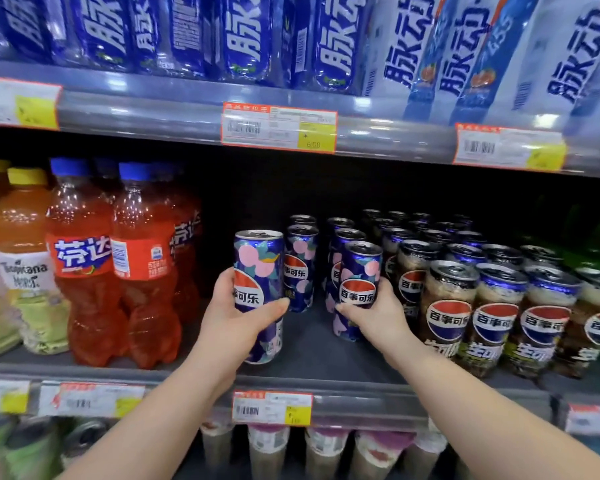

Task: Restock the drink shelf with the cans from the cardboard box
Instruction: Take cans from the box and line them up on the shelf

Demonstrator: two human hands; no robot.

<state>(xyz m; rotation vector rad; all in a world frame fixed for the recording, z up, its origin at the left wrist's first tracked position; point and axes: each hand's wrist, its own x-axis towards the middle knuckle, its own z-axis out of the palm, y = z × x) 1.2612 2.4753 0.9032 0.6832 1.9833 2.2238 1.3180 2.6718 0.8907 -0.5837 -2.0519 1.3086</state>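
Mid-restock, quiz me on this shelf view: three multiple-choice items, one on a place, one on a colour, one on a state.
1. Brown cans stand where from the blue cans? A left; B right; C one level up.
2. Red bottles' caps are: A blue; B green; C white.
3. Left hand and right hand: A each grips a blue can; B both empty; C both on bottles.

Key: 1 B, brown cans fill the shelf's right side. 2 A, blue caps top the red bottles. 3 A, fingers curl round one can apiece.
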